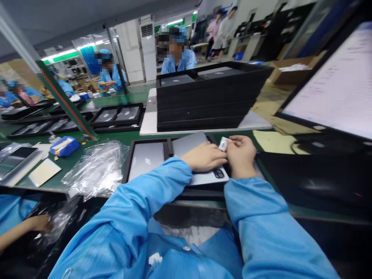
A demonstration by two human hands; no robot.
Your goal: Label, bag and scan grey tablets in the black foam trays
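Blue sleeves (139,217) fill my lower frame; both hands, left hand (205,156) and right hand (240,154), pinch a small white tag (223,144) over the green surface (72,161) (its print unreadable), factory room behind.

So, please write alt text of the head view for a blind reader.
Two hands in blue sleeves hold a small white label over a grey device lying in a black tray. Behind stands a stack of black trays; crumpled plastic bags lie left.
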